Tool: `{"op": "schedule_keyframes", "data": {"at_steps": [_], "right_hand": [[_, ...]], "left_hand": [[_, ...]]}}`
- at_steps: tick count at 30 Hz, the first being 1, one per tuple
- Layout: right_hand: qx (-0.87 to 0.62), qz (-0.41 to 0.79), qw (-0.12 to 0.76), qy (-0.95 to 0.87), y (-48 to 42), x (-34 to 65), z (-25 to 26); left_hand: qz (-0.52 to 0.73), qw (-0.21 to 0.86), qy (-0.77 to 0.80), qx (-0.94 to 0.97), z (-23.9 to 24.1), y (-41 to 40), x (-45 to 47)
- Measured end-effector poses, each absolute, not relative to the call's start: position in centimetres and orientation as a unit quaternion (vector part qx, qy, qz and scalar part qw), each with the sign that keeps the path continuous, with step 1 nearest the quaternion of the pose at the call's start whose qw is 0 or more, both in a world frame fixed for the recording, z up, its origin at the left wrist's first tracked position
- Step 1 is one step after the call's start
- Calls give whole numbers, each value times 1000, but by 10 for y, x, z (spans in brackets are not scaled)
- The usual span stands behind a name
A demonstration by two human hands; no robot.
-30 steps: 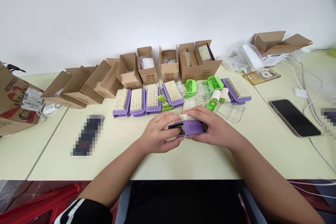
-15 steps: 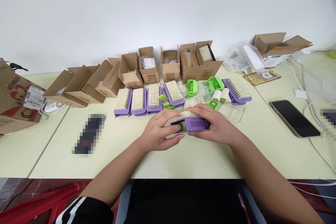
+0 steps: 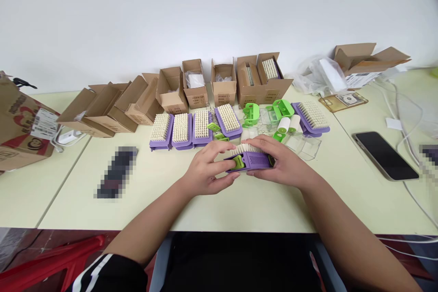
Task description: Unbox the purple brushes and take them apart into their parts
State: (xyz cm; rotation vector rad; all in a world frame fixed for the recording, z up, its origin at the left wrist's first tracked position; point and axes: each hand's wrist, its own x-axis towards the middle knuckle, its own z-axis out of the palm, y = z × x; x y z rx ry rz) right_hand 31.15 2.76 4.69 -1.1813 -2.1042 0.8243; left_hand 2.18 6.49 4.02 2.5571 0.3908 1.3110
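Both my hands hold a purple scrubbing brush point(image 3: 249, 161) just above the table, its pale bristles facing away from me. My left hand point(image 3: 208, 169) grips its near end, where a green plastic clip point(image 3: 238, 162) sits in the purple back. My right hand point(image 3: 284, 164) holds the far end. Several finished purple brushes point(image 3: 181, 130) lie in a row behind my hands. Green plastic holders point(image 3: 251, 114), white rollers point(image 3: 284, 124) and clear plastic cases point(image 3: 310, 148) lie close to my right hand.
Open cardboard boxes point(image 3: 171, 90) line the back of the cream table point(image 3: 260, 210), some holding brushes. A black smartphone point(image 3: 385, 156) lies on the right near white cables point(image 3: 407, 121). A pixelated dark object point(image 3: 117, 173) lies on the left.
The brush has turned slightly in my hands, and the green clip now shows more clearly at its near end. My hands have stayed close together around it.
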Motion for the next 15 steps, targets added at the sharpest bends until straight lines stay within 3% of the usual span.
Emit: {"op": "schedule_keyframes", "data": {"at_steps": [15], "right_hand": [[-450, 318, 296, -780, 29, 313, 45]], "left_hand": [[470, 155, 138, 858, 49, 63, 29]]}}
